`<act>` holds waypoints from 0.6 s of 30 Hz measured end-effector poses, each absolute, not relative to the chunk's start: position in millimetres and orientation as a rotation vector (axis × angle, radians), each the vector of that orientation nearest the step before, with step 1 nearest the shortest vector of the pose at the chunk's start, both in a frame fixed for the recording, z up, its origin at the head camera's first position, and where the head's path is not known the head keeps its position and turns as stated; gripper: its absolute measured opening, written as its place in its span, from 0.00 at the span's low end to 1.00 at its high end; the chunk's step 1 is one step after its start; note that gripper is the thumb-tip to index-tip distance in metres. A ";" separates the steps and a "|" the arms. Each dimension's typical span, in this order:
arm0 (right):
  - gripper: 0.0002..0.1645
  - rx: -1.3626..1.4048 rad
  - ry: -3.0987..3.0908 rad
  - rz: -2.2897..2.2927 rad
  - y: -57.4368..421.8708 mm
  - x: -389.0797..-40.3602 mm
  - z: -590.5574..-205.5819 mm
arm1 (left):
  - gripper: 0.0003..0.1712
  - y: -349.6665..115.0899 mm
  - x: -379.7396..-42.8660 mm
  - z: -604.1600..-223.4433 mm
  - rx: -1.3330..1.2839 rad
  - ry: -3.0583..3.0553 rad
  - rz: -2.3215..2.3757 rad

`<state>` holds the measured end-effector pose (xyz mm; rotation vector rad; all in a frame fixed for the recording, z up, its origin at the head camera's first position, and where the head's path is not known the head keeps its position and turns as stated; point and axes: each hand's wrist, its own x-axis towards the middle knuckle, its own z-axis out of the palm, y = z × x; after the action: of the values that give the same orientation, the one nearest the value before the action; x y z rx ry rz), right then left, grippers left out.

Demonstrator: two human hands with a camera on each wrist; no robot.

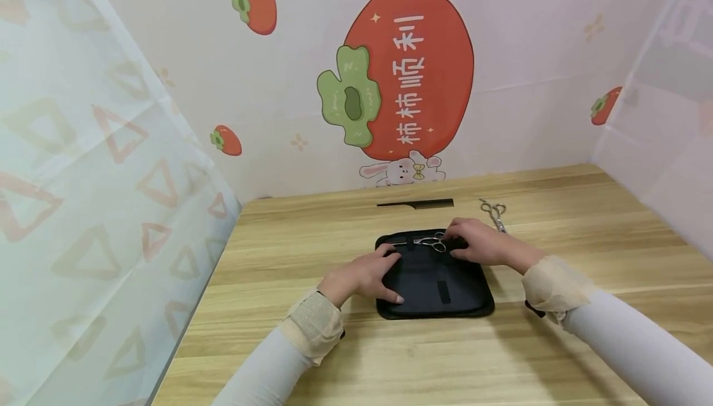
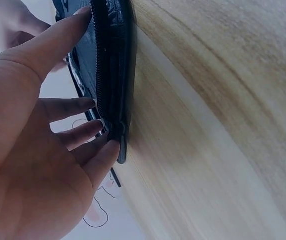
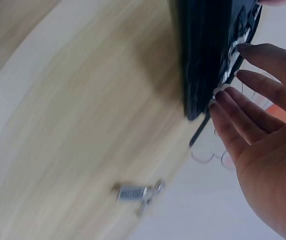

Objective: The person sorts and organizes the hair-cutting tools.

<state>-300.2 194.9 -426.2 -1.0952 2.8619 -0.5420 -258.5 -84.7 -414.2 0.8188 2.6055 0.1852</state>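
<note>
We see the left hand (image 1: 364, 275), fingers spread wide, touching the left rim of a black rectangular zippered case (image 1: 418, 282) on the pale wooden worktop (image 1: 278, 257). The right hand (image 1: 480, 242), fingers apart, is at the silver metal scissors (image 1: 420, 242) inside its far edge; we cannot tell whether they touch. Beyond lie a thin black tail comb (image 1: 434, 203) and, rightward, silver toothed scissors (image 3: 131, 193).

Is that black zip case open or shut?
Open. The head view shows the black zip case with its inside facing up and silver scissors in it; zipper teeth show along its rim.
</note>
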 end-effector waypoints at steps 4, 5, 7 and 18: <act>0.17 -1.046 2.912 -0.516 212.4 -296.6 -421.7 | 0.54 -83.7 -259.3 -416.3 0.811 2.610 0.181; 0.17 -1.034 2.923 -0.509 216.9 -295.9 -420.9 | 0.54 -83.5 -259.6 -417.1 0.809 2.610 0.179; 0.18 -1.011 2.944 -0.496 225.4 -294.8 -419.7 | 0.54 -83.7 -260.2 -418.2 0.804 2.608 0.178; 0.18 -0.901 3.066 -0.476 264.7 -289.9 -420.2 | 0.54 -83.8 -260.8 -418.9 0.822 2.612 0.180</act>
<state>-289.9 264.7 -420.2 -0.9015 3.0661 -0.4762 -260.8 -83.8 -418.9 0.8218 2.6118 0.1800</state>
